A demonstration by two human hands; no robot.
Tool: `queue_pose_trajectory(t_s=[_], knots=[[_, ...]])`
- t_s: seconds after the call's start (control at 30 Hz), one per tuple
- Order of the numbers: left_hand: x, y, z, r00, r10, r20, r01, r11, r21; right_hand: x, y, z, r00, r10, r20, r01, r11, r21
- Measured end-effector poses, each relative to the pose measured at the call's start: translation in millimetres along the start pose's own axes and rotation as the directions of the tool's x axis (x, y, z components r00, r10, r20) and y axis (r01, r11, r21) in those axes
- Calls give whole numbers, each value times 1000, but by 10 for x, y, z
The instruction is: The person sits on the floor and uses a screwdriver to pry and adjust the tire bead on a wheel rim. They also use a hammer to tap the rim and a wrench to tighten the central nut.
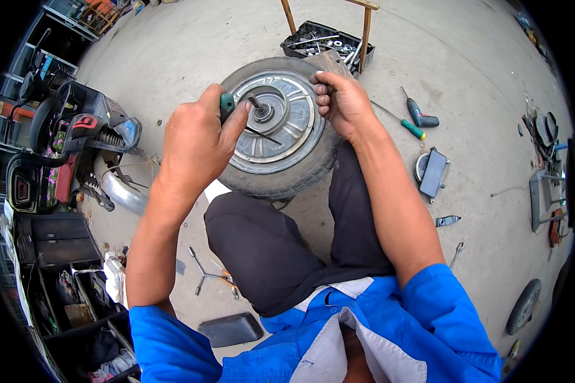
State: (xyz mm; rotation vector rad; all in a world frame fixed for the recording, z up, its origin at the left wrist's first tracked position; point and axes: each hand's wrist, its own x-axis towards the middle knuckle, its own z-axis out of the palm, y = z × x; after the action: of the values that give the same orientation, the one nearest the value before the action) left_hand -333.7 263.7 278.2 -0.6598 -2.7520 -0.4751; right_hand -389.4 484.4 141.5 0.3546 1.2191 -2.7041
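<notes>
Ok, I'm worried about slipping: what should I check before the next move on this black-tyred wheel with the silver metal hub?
1. Left hand gripping the dark-green-handled tool: ok.
2. Right hand empty: cannot tell; it is curled.
3. Hub facing up: ok.
4. Firm support under the wheel: cannot tell; hidden.
5. Teal-and-black drill clear of the wheel: ok, on the grey floor.

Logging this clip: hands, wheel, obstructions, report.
Left hand gripping green-handled screwdriver. Right hand curled over right edge of wheel, contents unclear. Wheel hub-side up; left hand hides part of its left edge.
</notes>
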Motion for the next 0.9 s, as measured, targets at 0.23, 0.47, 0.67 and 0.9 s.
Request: queue_pose_trajectory(t_s=[0.23, 0.47, 0.67, 0.9], knots=[[-254, -368, -37, 983, -179, -47, 181, 983, 39, -25, -8, 28, 1000, -3, 0, 3, 1000, -21], [-367, -526, 36, 974, -212, -76, 219, 969, 110, -2, 5, 10, 1000, -7, 9, 8, 1000, -15], [-398, -567, 65, 975, -210, -73, 218, 966, 140, -24, -2, 30, 1000, -9, -1, 9, 1000, -18], [-403, -582, 85, 972, -225, -71, 233, 964, 125, -5, 6, 19, 1000, -8, 1, 8, 1000, -4]])
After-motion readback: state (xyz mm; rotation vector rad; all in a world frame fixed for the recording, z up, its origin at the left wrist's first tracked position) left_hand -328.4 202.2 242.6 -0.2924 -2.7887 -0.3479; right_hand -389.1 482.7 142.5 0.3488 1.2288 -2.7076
